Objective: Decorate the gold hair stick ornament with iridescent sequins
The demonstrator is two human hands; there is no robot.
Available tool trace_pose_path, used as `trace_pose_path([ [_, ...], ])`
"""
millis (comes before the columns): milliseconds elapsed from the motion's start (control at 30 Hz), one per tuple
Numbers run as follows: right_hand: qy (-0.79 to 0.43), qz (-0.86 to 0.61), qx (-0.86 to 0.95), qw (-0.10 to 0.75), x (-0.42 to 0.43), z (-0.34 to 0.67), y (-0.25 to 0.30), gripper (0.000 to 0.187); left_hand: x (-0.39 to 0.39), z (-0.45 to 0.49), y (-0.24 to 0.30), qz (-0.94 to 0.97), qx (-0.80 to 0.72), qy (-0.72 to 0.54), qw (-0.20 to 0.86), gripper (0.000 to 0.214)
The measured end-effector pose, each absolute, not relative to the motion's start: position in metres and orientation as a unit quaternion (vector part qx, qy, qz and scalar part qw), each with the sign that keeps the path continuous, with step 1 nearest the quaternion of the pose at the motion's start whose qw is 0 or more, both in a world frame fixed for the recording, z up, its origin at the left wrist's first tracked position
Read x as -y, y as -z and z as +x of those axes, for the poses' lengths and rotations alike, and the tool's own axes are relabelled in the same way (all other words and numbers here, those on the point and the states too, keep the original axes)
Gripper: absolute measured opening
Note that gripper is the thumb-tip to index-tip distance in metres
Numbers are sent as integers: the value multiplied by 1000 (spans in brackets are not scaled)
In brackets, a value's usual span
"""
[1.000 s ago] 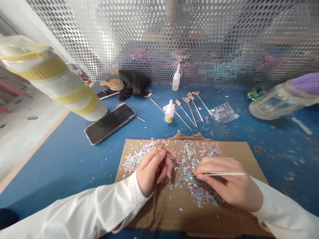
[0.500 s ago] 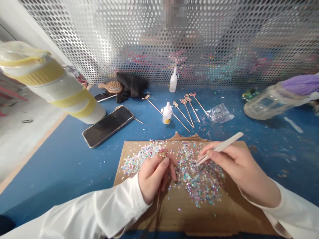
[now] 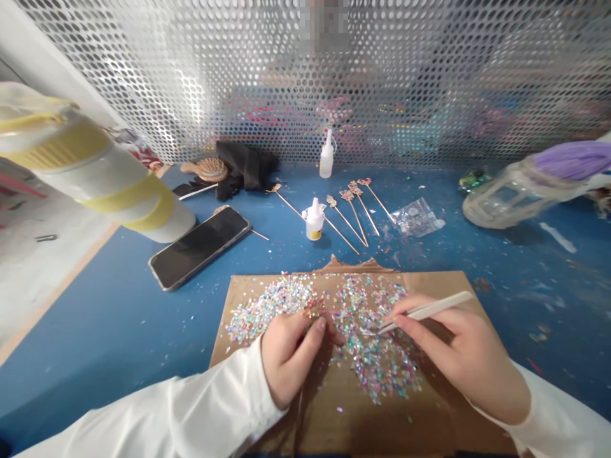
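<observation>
While a tumbler [image 3: 128,184] fills the upper left of the frame, a phone [image 3: 200,248] lies just beside its base. Left hand [image 3: 291,356], lower centre: thumb and fingers pinched on an ornament [image 3: 314,308], held near frame centre beside sequins [image 3: 272,305] on cardboard [image 3: 353,426]. Tweezers [image 3: 436,307], right of centre, point down-left at more sequins; whether tips meet, cannot tell. Right hand [image 3: 468,356], lower right: fingers clamped on the tweezers. Jar [image 3: 501,194] with purple top at upper right edge.
</observation>
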State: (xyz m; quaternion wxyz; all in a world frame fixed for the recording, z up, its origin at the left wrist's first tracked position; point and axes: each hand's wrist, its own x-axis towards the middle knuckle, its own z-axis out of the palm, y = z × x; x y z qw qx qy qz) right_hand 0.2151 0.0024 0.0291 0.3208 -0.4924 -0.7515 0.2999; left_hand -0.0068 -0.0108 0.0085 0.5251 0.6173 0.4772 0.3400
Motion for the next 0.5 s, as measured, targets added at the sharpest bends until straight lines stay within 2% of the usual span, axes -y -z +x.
trace_pose_path([
  [300, -309, -481, 754, 324, -3, 216, -28, 11, 13, -6, -13, 664, -444, -315, 513, 28],
  [500, -403, -386, 786, 264, -3, 218, -32, 13, 12, -8, -15, 708, -420, -273, 498, 29],
])
